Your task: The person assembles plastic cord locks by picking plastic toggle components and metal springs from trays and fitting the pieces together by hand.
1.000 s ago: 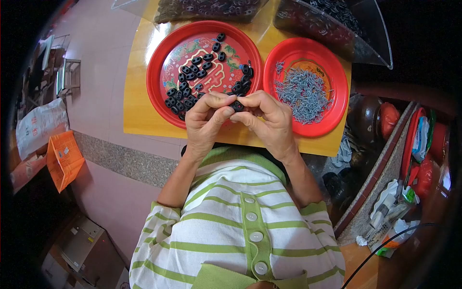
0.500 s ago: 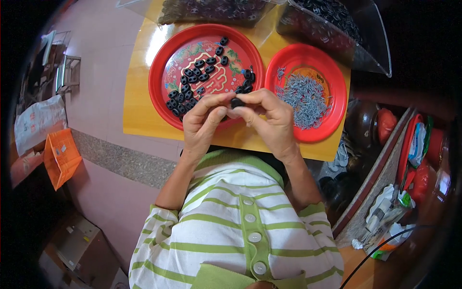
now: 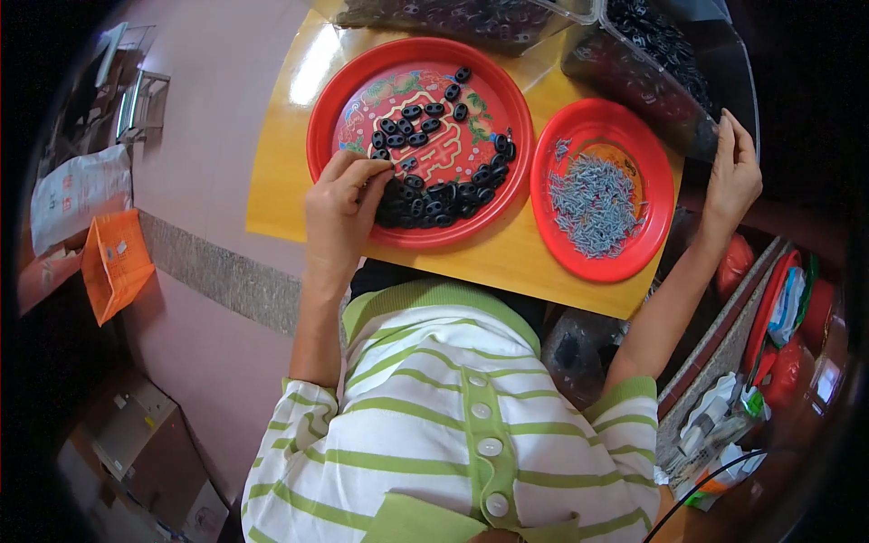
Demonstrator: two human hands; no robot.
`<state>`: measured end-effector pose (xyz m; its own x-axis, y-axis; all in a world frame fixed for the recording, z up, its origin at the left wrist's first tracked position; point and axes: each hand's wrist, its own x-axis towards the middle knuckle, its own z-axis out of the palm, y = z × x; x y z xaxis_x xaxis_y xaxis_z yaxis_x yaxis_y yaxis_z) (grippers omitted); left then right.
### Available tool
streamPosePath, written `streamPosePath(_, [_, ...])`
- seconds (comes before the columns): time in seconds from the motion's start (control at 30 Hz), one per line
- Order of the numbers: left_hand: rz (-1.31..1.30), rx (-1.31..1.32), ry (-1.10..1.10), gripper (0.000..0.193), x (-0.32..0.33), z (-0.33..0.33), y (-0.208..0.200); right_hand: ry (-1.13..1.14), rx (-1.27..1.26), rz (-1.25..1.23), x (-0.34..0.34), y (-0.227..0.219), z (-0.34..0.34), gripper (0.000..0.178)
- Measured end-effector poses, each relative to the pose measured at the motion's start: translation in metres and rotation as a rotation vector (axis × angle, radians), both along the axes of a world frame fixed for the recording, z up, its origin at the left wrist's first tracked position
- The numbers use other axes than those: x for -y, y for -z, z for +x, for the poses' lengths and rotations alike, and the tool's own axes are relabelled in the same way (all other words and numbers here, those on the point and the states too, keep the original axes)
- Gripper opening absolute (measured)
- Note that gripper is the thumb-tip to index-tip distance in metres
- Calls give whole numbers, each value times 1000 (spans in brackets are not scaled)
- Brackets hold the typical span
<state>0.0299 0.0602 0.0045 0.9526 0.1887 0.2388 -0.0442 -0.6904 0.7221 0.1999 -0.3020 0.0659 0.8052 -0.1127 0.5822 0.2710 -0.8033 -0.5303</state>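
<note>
My left hand [image 3: 342, 206] is over the left rim of a large red round tray [image 3: 328, 101], fingertips pinched beside small black oval pieces with two holes each. What they pinch, if anything, is hidden. Many such black pieces [image 3: 439, 201] lie heaped along the tray's near side, others scattered across its patterned middle. Out to the right, my right hand [image 3: 731, 176] reaches up to the side of a clear plastic bin [image 3: 647, 86], fingers stretched out, with no piece visible in them. Between my hands sits a smaller red plate [image 3: 665, 195] holding a pile of small grey screws [image 3: 593, 206].
A second clear bin [image 3: 453, 23] of dark parts stands at the yellow table's [image 3: 281, 172] far edge. Right of the table are red bags [image 3: 735, 262], packages and a black cable [image 3: 692, 493]. An orange bag [image 3: 118, 264] and a cardboard box [image 3: 145, 434] are at the left.
My hands, together over the tray with a black piece between them, have parted. The left moved to the tray's left side; the right swung out to the bin. The view shifted slightly.
</note>
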Motion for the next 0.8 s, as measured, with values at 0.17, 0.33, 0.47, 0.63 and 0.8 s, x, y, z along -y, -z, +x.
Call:
streamPosePath(0.17, [52, -47, 7, 13, 11, 10, 8, 74, 107, 50, -22, 0, -19, 21])
streamPosePath(0.33, [159, -60, 2, 15, 12, 17, 18, -198, 15, 139, -50, 23, -47, 8])
streamPosePath(0.47, [98, -82, 47, 12, 10, 21, 14, -238, -299, 66, -47, 38, -55, 10])
streamPosePath(0.63, [-51, -98, 95, 9, 21, 20, 0, -268, -418, -40, -34, 49, -56, 13])
streamPosePath(0.8, [-231, -30, 140, 9, 39, 6, -10, -370, -527, -148, -48, 35, -76, 25])
